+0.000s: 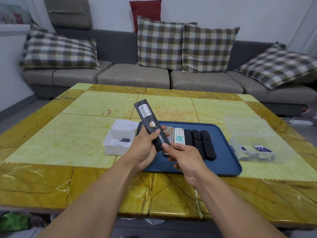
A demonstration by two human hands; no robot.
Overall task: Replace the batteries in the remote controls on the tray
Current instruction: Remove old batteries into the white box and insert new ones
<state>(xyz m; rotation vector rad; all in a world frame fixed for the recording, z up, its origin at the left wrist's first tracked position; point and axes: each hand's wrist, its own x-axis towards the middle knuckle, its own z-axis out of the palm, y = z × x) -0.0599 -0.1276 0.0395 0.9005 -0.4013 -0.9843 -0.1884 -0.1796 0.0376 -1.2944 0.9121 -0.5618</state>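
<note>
Now the dark remote (149,124) is gripped back-up by the left hand (145,148); the right hand (184,156) pinches its 6 o'clock end, where the cover should be slid off gently.

The remote (149,124) gripped in both hands looks like matt dark plastic with a paper label and a shiny round sticker on its back. Under the hands, the tray (223,162) is smooth blue plastic. The surface (85,143) below shows glossy, marble-like stone. Left of the hands sits a matt white plastic box (118,140); to the right, a clear plastic box (253,148).
</note>
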